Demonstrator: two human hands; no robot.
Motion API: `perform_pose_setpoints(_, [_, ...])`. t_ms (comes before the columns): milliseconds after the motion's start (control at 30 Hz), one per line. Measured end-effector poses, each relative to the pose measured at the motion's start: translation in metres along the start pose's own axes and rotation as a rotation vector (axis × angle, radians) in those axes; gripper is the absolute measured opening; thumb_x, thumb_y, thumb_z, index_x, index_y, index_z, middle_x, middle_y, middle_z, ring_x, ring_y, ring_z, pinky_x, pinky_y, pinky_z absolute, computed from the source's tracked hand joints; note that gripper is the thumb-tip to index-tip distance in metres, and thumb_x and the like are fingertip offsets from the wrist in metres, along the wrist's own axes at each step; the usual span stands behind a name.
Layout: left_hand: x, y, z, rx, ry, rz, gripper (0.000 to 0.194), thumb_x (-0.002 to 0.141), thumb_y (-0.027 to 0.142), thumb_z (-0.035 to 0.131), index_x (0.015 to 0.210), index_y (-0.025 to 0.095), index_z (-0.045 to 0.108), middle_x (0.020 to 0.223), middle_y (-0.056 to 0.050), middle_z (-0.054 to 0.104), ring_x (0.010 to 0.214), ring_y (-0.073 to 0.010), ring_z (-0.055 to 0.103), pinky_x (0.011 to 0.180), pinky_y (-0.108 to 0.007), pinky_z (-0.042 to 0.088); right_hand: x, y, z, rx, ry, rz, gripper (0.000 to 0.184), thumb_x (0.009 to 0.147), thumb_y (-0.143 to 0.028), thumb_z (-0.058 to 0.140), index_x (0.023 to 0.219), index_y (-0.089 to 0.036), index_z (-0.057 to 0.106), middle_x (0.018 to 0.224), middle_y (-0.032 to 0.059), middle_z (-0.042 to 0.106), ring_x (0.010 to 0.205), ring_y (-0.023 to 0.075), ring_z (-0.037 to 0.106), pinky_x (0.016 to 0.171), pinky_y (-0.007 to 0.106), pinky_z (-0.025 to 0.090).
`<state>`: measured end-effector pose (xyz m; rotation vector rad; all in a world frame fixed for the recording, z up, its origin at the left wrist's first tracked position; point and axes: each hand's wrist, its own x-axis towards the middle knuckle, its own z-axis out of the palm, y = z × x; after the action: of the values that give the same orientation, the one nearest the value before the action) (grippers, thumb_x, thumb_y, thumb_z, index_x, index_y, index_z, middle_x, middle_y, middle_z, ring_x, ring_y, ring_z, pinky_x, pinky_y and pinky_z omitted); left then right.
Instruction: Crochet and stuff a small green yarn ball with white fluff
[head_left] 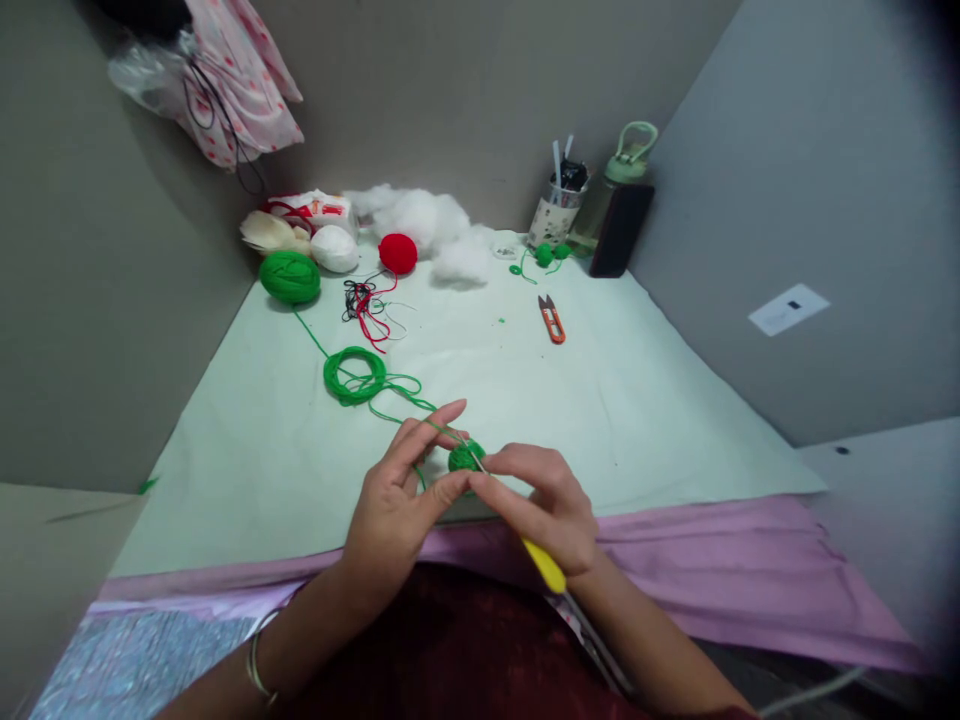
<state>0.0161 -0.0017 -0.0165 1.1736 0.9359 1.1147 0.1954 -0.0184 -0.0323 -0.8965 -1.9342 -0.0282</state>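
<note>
While the left hand pinches the small green crochet piece above the counter's near edge, the right hand grips a yellow-handled hook, its metal shaft against the piece. Green yarn lies looped beyond the left hand, and orange snips rest farther back.

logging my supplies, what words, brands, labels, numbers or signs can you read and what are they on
No text is readable.
Red marks on the white packet: too blurred to read.
Dark marks on the patterned cup: too small to tell if they are letters.
</note>
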Motion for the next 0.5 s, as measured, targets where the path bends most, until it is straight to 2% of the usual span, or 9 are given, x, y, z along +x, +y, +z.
perform_pose_setpoints(67, [0.002,0.0005,-0.002,-0.039,-0.014,-0.036,0.048,0.082,0.031,0.081,0.129,0.038,0.069,0.108,-0.002,0.062,0.106,-0.0176,0.056,0.099,-0.029,0.044,0.0024,-0.0019,-0.0014,-0.016,0.048,-0.064,0.04,0.091,-0.009,0.066,0.129,-0.023,0.067,0.108,0.0084,0.071,0.099,0.0212,0.071,0.082,0.033,0.063])
perform_pose_setpoints(167, [0.0048,0.0031,-0.0044,-0.152,-0.017,-0.119,0.056,0.08,0.026,0.082,0.132,0.039,0.067,0.097,0.0,0.059,0.098,-0.0151,0.055,0.092,-0.026,0.046,0.006,-0.006,-0.0041,-0.048,0.048,-0.06,0.047,0.09,-0.005,0.066,0.133,-0.023,0.063,0.107,0.0076,0.07,0.099,0.0197,0.07,0.082,0.033,0.063])
perform_pose_setpoints(267, [0.0074,0.0068,-0.0062,-0.314,-0.106,-0.269,0.059,0.075,0.025,0.085,0.131,0.035,0.068,0.097,0.0,0.057,0.093,-0.0136,0.055,0.086,-0.024,0.047,0.0083,-0.0069,-0.0057,-0.025,0.058,-0.072,0.046,0.093,-0.008,0.065,0.135,-0.025,0.062,0.103,0.0062,0.071,0.096,0.0182,0.07,0.079,0.031,0.063])
perform_pose_setpoints(333, [0.0086,0.008,-0.0067,-0.345,-0.16,-0.338,0.061,0.073,0.026,0.086,0.131,0.031,0.069,0.097,0.0,0.056,0.092,-0.0137,0.056,0.085,-0.024,0.048,0.0087,-0.0046,-0.0053,0.031,0.038,-0.056,0.042,0.094,-0.011,0.063,0.133,-0.026,0.064,0.103,0.0058,0.072,0.094,0.0177,0.071,0.077,0.03,0.063])
perform_pose_setpoints(367, [0.0087,0.0079,-0.0064,-0.311,-0.147,-0.328,0.063,0.072,0.027,0.087,0.132,0.03,0.068,0.096,0.0,0.055,0.092,-0.014,0.056,0.086,-0.025,0.048,0.0084,-0.0029,-0.0048,0.058,0.019,-0.036,0.039,0.095,-0.012,0.063,0.131,-0.027,0.066,0.104,0.0059,0.072,0.094,0.0177,0.071,0.077,0.029,0.063])
perform_pose_setpoints(500, [0.0048,0.0051,-0.0004,-0.088,0.041,-0.134,0.064,0.077,0.028,0.083,0.137,0.028,0.062,0.099,-0.001,0.056,0.096,-0.0165,0.055,0.093,-0.028,0.046,0.0026,0.0022,-0.003,0.057,-0.07,0.073,0.038,0.093,-0.011,0.064,0.124,-0.031,0.07,0.104,0.0057,0.074,0.093,0.0194,0.072,0.081,0.033,0.062])
